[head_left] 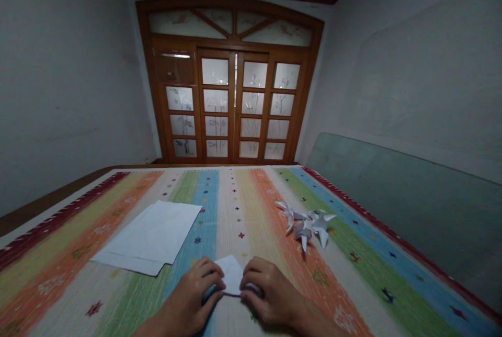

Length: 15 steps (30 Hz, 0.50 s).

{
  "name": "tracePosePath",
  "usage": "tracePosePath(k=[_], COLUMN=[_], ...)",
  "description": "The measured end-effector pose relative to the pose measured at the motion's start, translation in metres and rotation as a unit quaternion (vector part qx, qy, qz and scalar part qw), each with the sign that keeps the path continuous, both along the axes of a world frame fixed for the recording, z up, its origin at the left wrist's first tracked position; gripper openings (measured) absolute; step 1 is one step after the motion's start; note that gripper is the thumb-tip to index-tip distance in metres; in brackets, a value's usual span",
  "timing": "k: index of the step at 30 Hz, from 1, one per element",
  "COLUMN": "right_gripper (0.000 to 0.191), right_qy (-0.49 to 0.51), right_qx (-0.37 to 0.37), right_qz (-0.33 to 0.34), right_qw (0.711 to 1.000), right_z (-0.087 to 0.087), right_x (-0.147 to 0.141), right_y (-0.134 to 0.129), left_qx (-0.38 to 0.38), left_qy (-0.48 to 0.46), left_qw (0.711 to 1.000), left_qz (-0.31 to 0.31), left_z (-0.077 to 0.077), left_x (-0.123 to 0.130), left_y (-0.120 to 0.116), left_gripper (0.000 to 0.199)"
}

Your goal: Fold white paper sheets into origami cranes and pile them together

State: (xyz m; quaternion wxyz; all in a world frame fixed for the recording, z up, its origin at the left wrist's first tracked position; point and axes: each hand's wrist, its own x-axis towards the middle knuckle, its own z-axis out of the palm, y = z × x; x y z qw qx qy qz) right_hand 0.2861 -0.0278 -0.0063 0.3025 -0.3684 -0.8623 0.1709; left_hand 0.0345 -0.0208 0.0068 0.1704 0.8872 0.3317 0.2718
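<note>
A small folded piece of white paper [230, 274] lies on the striped cloth near the front edge of the view, its top coming to a point. My left hand [200, 292] pinches its left side, thumb below and fingers curled above. On the right side, my right hand [269, 290] grips the paper in the same way, fingers bent and thumb at the lower edge. Part of the paper's sides is hidden under the fingertips.
White paper sheets [151, 235] lie stacked at the left. Several folded white paper figures [308, 224] sit in a cluster at the right. A striped cloth [231, 211] covers the table. Beyond are wooden doors [235, 101] and a pale green panel [376, 180] at the right.
</note>
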Motion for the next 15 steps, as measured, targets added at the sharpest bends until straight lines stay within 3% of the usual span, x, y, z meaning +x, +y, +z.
tracePosePath(k=[8, 15], right_gripper=[0.038, 0.034], right_qy=[-0.01, 0.047], right_qx=[-0.022, -0.006], right_qz=[-0.002, -0.019], right_qw=[1.0, 0.999], right_z=[0.0064, 0.0046], right_x=[0.0015, 0.0013], right_y=[-0.0023, 0.0046], left_qx=[0.1, 0.059], left_qy=[0.03, 0.011], left_qw=[0.994, 0.997], left_qz=[-0.018, -0.042], left_z=[-0.0045, -0.0034], left_x=[0.0001, -0.0062], left_y=[-0.0013, 0.003], left_gripper=[0.019, 0.028])
